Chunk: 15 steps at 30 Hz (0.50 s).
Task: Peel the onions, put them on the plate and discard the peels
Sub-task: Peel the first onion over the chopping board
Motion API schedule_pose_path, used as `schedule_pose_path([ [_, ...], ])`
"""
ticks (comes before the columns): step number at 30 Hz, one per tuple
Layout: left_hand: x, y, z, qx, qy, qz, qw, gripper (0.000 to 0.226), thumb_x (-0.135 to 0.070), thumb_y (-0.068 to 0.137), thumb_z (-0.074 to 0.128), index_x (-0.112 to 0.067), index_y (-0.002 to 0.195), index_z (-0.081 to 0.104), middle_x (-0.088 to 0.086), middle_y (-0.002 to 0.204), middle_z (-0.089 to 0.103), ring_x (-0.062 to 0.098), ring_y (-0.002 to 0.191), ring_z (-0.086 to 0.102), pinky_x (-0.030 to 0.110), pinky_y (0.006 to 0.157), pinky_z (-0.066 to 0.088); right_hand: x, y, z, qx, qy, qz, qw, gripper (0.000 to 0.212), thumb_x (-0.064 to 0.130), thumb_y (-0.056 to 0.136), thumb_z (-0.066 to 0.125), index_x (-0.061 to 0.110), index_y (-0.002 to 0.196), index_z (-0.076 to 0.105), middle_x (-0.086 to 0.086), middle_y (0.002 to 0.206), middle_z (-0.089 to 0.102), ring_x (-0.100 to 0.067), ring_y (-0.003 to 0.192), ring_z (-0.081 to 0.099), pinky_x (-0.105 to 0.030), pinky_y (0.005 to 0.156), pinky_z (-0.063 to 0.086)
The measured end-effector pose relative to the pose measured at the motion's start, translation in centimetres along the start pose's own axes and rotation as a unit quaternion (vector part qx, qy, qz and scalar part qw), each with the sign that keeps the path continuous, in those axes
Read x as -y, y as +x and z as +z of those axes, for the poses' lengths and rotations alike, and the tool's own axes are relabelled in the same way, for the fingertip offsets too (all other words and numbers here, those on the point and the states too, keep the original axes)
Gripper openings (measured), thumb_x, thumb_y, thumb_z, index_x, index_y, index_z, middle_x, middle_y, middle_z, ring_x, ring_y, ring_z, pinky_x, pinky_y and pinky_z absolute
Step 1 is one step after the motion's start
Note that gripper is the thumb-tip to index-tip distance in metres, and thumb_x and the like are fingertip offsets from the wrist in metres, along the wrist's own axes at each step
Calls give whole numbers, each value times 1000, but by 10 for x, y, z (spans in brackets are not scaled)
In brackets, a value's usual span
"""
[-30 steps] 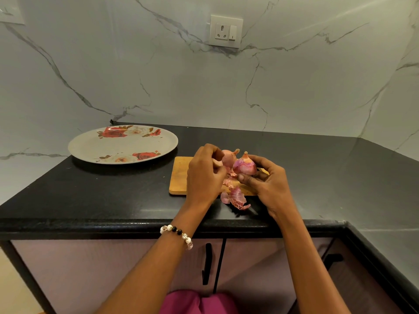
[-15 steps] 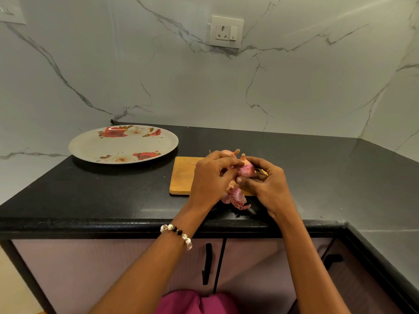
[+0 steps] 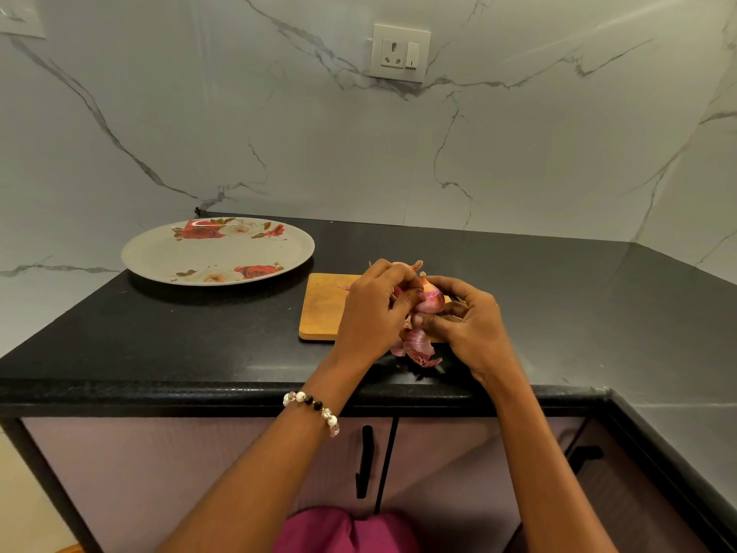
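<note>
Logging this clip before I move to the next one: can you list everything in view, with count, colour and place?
onion in hand: one, pink-purple, held above the cutting board between both hands
second onion: one, pink, on the board behind the left hand, mostly hidden
peels: a small pile, purple-pink, at the board's near edge on the counter
plate: one, pale grey with red roses, on the counter at left, nothing on it
cutting board: one, wooden, mid-counter
counter: one, black
wall socket: one, white, on the marble wall
cabinet handles: two, black, below the counter
bracelet: one, white and black beads, left wrist
left hand: pinches the onion
right hand: holds the onion
</note>
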<state>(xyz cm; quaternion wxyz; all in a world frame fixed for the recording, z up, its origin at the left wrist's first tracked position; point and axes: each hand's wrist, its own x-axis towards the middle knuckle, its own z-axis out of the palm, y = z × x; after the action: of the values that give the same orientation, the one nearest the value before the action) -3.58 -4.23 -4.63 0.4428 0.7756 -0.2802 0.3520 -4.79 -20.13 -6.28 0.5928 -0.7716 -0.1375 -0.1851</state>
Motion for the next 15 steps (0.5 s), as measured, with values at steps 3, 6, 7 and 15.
schedule_pose_path([
  [3, 2, 0, 2, 12, 27, 3, 1000, 8, -11, 87, 64, -11, 95, 65, -4, 93, 54, 9, 79, 52, 16, 66, 42, 0, 0, 0, 3, -6, -3, 1000, 58, 7, 71, 86, 16, 124, 66, -12, 117, 65, -24, 100, 70, -47, 83, 60],
  [6, 2, -1, 4, 24, 44, 11, 999, 9, -8, 88, 58, -8, 95, 63, 2, 98, 52, 13, 82, 52, 24, 68, 46, 2, 0, 0, 3, -9, -5, 1000, 58, 6, 71, 85, 14, 125, 65, -11, 117, 66, -22, 99, 70, -46, 84, 60],
  [7, 2, -2, 4, 32, 51, 14, 998, 11, -8, 87, 56, -8, 96, 62, 4, 99, 52, 14, 83, 52, 28, 69, 49, 3, -1, 0, 3, -8, -5, 1000, 58, 5, 72, 85, 13, 125, 65, -10, 117, 67, -22, 99, 71, -45, 85, 60],
  [15, -1, -2, 4, 72, 91, 12, 993, 20, -8, 83, 46, -8, 100, 55, 7, 109, 46, 19, 92, 52, 39, 77, 52, 7, -2, 1, 0, 9, -8, 1000, 60, 18, 68, 84, 14, 125, 64, -11, 117, 67, -22, 101, 71, -44, 86, 60],
])
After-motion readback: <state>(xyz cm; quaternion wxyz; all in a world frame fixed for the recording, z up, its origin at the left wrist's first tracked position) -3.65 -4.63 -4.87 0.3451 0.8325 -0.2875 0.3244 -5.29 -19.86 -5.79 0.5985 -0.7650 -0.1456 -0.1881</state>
